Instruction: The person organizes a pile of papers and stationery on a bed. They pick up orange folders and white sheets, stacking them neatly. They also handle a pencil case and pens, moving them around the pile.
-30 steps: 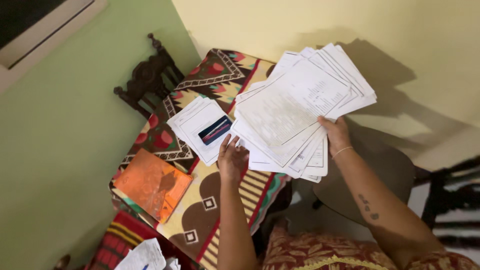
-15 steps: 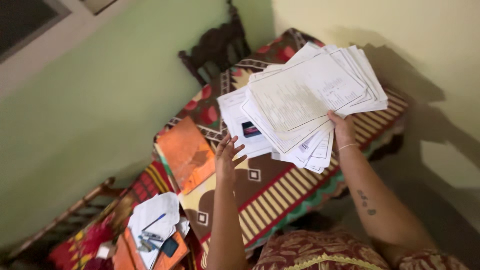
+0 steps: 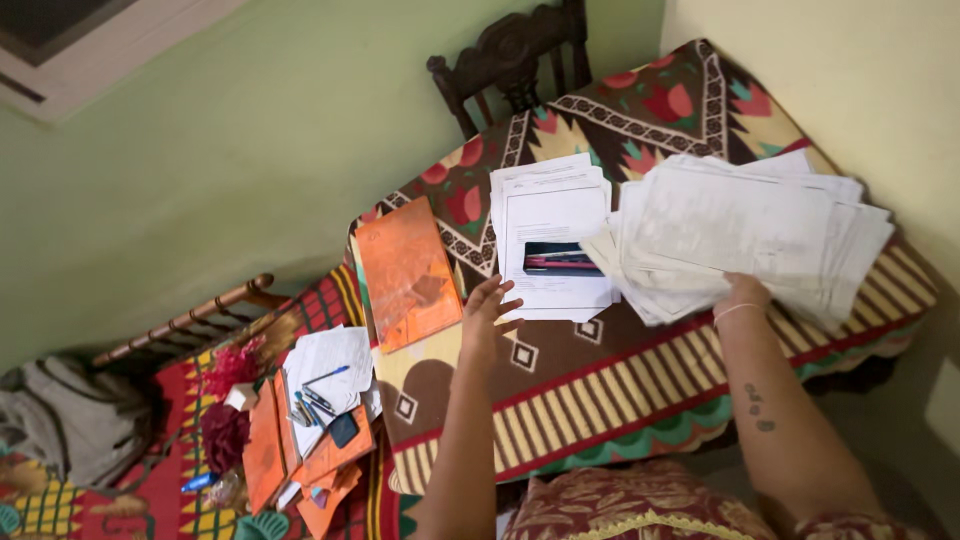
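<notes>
Right hand [image 3: 745, 295] gripping fanned paper sheaf [image 3: 745, 230], left hand [image 3: 487, 318] fingers spread open above patterned table [image 3: 600, 370], near small paper stack [image 3: 553, 235], orange folder [image 3: 407, 272] left

Pale green wall [image 3: 230, 150] fills the left and centre of frame; cream wall [image 3: 830, 70] at upper right. White window frame [image 3: 90, 50] at upper left corner. Dark carved wooden chair [image 3: 515, 55] at top centre, behind a table under a patterned red-brown cloth [image 3: 600, 370]. Light dim, warm.
</notes>
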